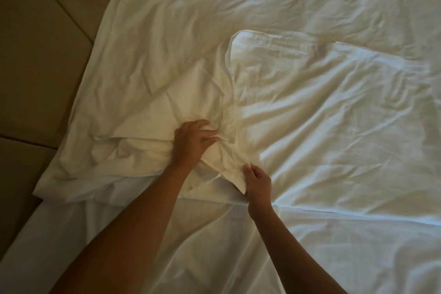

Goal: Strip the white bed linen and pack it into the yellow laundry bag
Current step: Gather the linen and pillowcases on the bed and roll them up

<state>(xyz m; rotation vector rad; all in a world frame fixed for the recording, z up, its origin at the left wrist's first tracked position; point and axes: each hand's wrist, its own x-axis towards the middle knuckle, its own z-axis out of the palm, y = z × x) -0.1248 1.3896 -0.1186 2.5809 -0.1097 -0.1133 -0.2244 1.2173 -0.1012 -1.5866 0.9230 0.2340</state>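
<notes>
A crumpled white sheet [262, 19] covers most of the bed. On top of it lies a white pillow in its pillowcase [334, 107], reaching from the middle to the right. My left hand [193, 143] grips a bunch of the pillowcase cloth at the pillow's near left end. My right hand [259, 184] pinches the near edge of the same cloth just below and to the right. The mattress [202, 246] shows bare and white under my forearms. No yellow laundry bag is in view.
A padded beige headboard or wall panel [35, 55] runs along the left side of the bed. The sheet's left edge hangs loose over the mattress corner at the lower left.
</notes>
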